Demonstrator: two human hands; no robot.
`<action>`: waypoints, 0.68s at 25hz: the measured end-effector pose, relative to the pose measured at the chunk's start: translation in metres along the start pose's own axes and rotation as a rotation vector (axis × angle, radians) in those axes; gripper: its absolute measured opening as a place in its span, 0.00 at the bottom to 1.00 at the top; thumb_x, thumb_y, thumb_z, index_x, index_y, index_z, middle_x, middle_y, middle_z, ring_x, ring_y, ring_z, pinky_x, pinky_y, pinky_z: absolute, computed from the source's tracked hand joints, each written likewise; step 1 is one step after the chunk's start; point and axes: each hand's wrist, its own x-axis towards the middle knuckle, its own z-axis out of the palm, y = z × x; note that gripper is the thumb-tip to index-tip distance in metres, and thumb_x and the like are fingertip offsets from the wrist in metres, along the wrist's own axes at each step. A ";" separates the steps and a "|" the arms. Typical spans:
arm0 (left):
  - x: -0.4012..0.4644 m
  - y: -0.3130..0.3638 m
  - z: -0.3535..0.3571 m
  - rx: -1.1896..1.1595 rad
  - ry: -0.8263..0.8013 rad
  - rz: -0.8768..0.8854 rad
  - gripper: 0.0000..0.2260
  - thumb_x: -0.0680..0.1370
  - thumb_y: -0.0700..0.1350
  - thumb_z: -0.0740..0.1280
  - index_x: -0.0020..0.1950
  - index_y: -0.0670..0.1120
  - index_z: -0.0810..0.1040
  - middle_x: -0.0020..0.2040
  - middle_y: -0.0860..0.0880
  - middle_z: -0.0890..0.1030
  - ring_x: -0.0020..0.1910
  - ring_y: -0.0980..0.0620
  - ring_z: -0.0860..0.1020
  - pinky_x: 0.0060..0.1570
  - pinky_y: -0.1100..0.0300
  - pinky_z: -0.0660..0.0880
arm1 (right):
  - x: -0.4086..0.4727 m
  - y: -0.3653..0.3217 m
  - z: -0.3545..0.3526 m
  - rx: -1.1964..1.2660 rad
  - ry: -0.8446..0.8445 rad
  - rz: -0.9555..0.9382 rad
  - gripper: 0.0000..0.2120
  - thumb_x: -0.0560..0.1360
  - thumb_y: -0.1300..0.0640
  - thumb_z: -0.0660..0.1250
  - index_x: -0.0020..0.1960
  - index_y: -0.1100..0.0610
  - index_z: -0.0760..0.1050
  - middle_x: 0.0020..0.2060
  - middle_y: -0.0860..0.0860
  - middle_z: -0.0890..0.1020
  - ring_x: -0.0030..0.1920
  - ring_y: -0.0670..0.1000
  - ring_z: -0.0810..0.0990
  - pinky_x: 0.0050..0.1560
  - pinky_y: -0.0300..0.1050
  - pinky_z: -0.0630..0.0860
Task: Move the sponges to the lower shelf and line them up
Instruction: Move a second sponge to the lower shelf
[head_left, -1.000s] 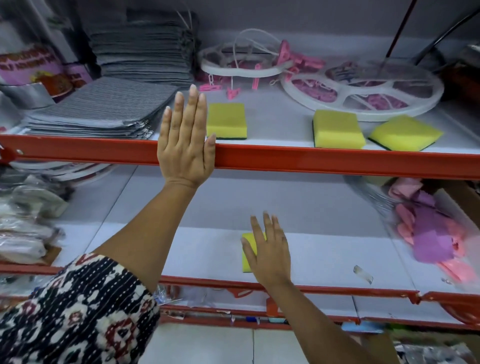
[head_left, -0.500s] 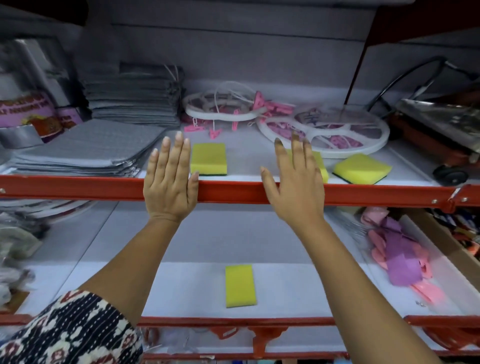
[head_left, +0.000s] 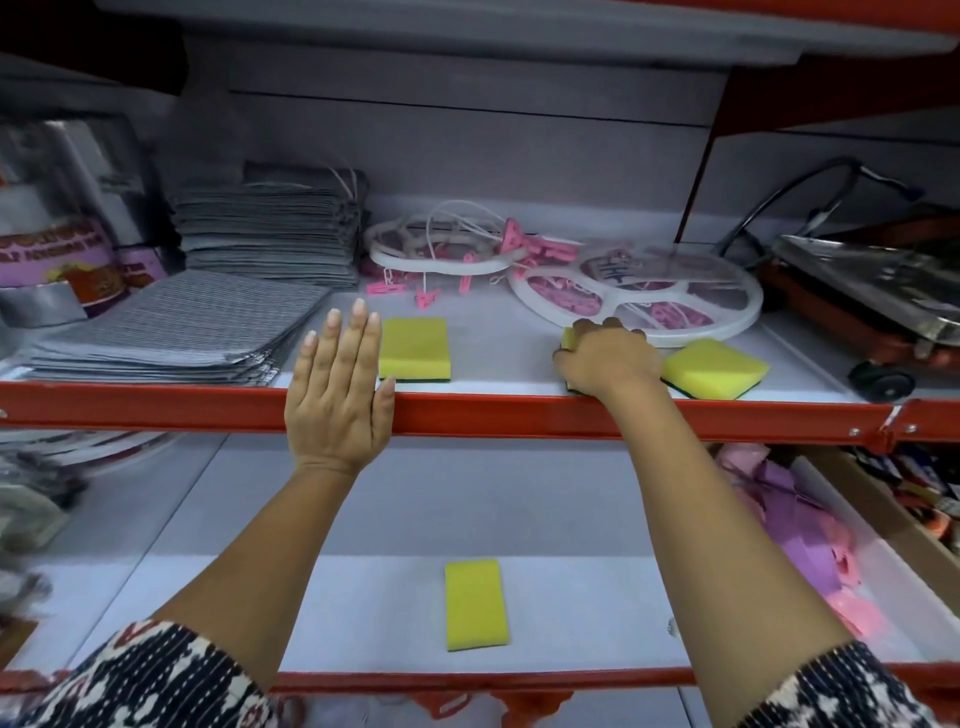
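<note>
While your right hand (head_left: 605, 358) closes over the middle sponge (head_left: 569, 340) on the upper shelf (head_left: 519, 415), your left hand (head_left: 337, 395) lies spread flat on its rail. One sponge (head_left: 475, 604) sits on the lower shelf (head_left: 363, 613) below and between your hands; two loose ones remain above, one (head_left: 414, 348) beside the left hand, one (head_left: 714, 368) right of the right.

Right hand (head_left: 605, 358) gripping middle sponge (head_left: 570, 340) on upper shelf (head_left: 498, 343), left hand (head_left: 337, 395) flat on red rail (head_left: 519, 415), one sponge (head_left: 475, 604) on lower shelf (head_left: 363, 597)

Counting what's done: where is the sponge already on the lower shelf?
The sponge lies alone, front centre of the lower shelf, between the forearms.
</note>
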 end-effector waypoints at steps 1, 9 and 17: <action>-0.001 0.000 0.000 0.000 0.001 0.000 0.24 0.83 0.50 0.45 0.74 0.39 0.63 0.73 0.42 0.66 0.74 0.45 0.60 0.72 0.48 0.59 | -0.006 -0.002 -0.004 0.043 0.069 -0.014 0.21 0.77 0.50 0.56 0.66 0.57 0.68 0.64 0.61 0.71 0.63 0.65 0.69 0.54 0.54 0.70; 0.000 0.000 0.002 0.001 0.031 0.007 0.24 0.83 0.50 0.45 0.74 0.39 0.63 0.73 0.42 0.66 0.74 0.45 0.61 0.73 0.49 0.59 | -0.098 -0.004 0.061 0.124 0.846 -0.226 0.23 0.77 0.50 0.58 0.72 0.50 0.67 0.73 0.62 0.66 0.68 0.64 0.67 0.61 0.56 0.70; -0.002 0.000 0.001 -0.003 0.023 0.002 0.24 0.83 0.50 0.45 0.75 0.40 0.61 0.73 0.42 0.67 0.75 0.48 0.57 0.74 0.52 0.55 | -0.139 0.041 0.219 0.164 0.485 -0.296 0.24 0.77 0.49 0.58 0.72 0.51 0.66 0.71 0.62 0.67 0.69 0.63 0.67 0.65 0.54 0.69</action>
